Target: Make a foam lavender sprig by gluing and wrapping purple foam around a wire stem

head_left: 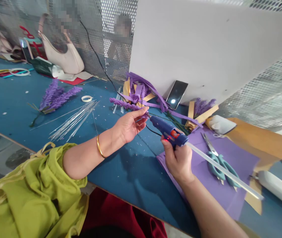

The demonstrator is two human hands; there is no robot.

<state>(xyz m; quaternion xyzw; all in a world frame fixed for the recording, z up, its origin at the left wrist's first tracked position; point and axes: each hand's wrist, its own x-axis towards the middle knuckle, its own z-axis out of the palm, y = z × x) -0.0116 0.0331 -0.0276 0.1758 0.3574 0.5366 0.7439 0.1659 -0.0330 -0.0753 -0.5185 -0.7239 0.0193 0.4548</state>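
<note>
My left hand (pixel 132 124) is closed, pinching a purple paper lavender stem (pixel 124 105) that points left from the fingers. In my right hand (pixel 179 158) is a blue hot glue gun (pixel 164 127), gripped by its handle. A long clear glue stick (pixel 225 172) juts from the gun's back end, and a small red light glows near my thumb. The gun's nozzle is at the stem's end by my left fingertips; whether it touches, I cannot tell. Beyond the hands lies a heap of purple paper strips (pixel 138 94) mixed with tan pieces.
To the left lie finished lavender sprigs (pixel 53 99), thin wires (pixel 75 122) and a tape roll (pixel 86 99). A phone (pixel 177 95) leans on the white board (pixel 195 49). On purple paper (pixel 242 158) at right rest teal-handled scissors (pixel 220 162). A handbag (pixel 63 58) stands behind.
</note>
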